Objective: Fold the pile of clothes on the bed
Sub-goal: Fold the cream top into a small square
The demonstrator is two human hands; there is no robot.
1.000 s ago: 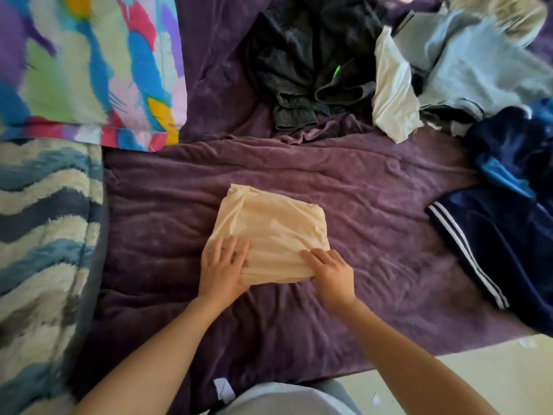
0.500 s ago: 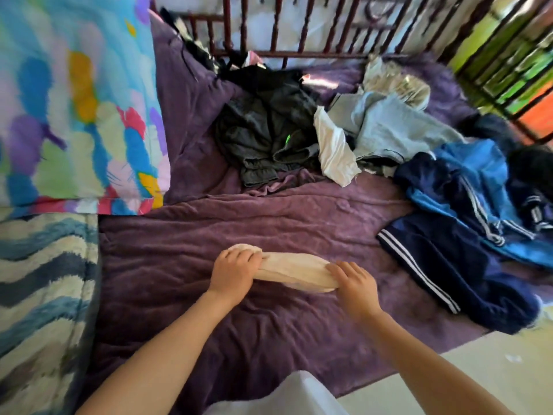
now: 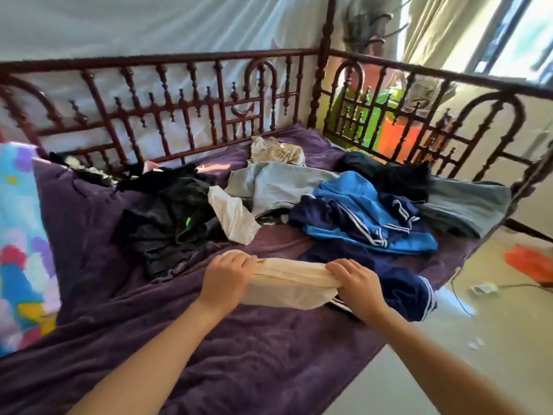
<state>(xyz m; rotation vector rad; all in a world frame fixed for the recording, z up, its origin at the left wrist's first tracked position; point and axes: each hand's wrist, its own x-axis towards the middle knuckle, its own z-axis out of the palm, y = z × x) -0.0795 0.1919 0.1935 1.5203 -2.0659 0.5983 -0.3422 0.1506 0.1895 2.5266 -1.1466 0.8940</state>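
Observation:
A folded cream garment (image 3: 288, 284) hangs lifted above the purple blanket (image 3: 239, 354). My left hand (image 3: 226, 278) grips its left end, and my right hand (image 3: 356, 281) grips its right end. Behind it lies the unfolded pile: a dark grey garment (image 3: 167, 223), a white piece (image 3: 235, 217), a light grey top (image 3: 275, 184), a blue and navy striped jacket (image 3: 368, 217) and navy striped shorts (image 3: 401, 289). Further back sit a black garment (image 3: 386, 172), a beige patterned piece (image 3: 275, 151) and a folded grey item (image 3: 466, 205).
A dark red wooden railing (image 3: 185, 94) runs along the back and right side of the bed. A colourful pillow (image 3: 21, 244) lies at the left. The tiled floor (image 3: 493, 324) at the right holds an orange bag (image 3: 529, 262) and a cable.
Both hands went from pressing the cream garment flat to gripping its ends, and have lifted it and carried it rightward toward the navy shorts. The view has tilted up to show the railing.

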